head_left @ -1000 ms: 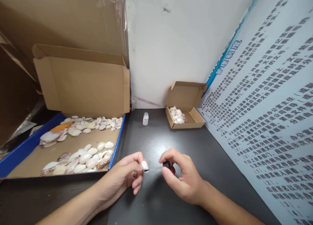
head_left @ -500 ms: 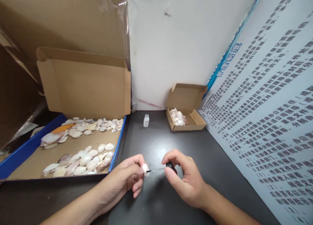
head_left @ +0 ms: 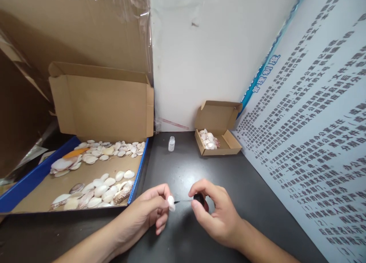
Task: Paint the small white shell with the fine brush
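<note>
My left hand (head_left: 148,211) pinches a small white shell (head_left: 171,203) between thumb and fingertips, low over the dark table (head_left: 200,171). My right hand (head_left: 217,213) grips the black cap of a thin brush (head_left: 197,198), and the brush tip touches the shell's right side. A small clear bottle (head_left: 171,143) without its cap stands upright near the back wall, well beyond both hands.
A large open cardboard box with blue edges (head_left: 85,171) at the left holds several loose shells. A small open cardboard box (head_left: 219,139) at the back right holds a few more shells. A printed white board (head_left: 314,133) leans along the right side.
Both hands have stayed together over the table, sliding slightly lower and rightward in the picture as the view tilted. The brush tip stays against the shell.
</note>
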The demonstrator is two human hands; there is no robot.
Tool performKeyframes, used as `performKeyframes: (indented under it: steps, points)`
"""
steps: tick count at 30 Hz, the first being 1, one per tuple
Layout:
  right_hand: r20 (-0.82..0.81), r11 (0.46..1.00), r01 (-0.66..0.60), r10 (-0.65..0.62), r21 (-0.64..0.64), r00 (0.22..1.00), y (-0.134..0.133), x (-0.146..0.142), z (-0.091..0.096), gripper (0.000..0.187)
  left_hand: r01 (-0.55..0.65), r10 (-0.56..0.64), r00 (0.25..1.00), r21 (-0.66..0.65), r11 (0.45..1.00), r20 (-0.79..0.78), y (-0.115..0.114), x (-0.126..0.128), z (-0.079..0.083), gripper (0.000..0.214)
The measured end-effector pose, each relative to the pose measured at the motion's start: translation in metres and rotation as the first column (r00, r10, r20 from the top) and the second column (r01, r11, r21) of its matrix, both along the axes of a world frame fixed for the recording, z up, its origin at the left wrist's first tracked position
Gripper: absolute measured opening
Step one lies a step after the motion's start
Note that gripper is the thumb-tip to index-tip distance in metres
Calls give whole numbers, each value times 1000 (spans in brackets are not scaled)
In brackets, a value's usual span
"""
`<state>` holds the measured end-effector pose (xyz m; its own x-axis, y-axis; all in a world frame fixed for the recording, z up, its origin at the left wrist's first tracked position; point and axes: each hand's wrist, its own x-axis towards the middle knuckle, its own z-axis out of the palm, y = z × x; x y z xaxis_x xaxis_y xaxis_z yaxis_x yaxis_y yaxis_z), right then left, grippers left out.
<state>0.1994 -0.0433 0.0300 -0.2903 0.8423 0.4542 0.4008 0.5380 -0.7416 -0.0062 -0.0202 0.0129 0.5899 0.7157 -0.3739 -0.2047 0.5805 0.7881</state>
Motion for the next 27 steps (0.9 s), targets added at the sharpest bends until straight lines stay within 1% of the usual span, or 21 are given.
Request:
performKeyframes:
  steps: [5,9,12,16,19,23,27]
  points:
    - [-9,1000,-1,1,-2,1000,0,0,1,10,3,-3,1000,5,1000,-6,-1,0,-1,23]
    - [20,999,36,-36,4,999,0,0,2,8,15,-15,1000,10,1000,-3,-1,-1,0,20]
    - [-10,1000,14,-14,-3,1000,0,0,2,9,18,-18,1000,7,1000,-9,-1,-2,-1,18]
    - [19,1000,15,-15,-10,1000,-1,1,2,8,23,-23,1000,13,1000,-8,-1,-2,-2,16]
    - [-9,1000,-9,9,-21,1000,-1,1,2,9,30,-30,1000,13,999,-5,0,-1,-2,17]
    - [14,1000,10,-10,-12,1000,0,1,1,9,34,-34,999,15,999,-8,-1,-2,-1,17]
    - [-8,1000,3,-3,-29,1000,0,1,0,9,31,-31,999,23,999,-15,-2,-3,-1,17]
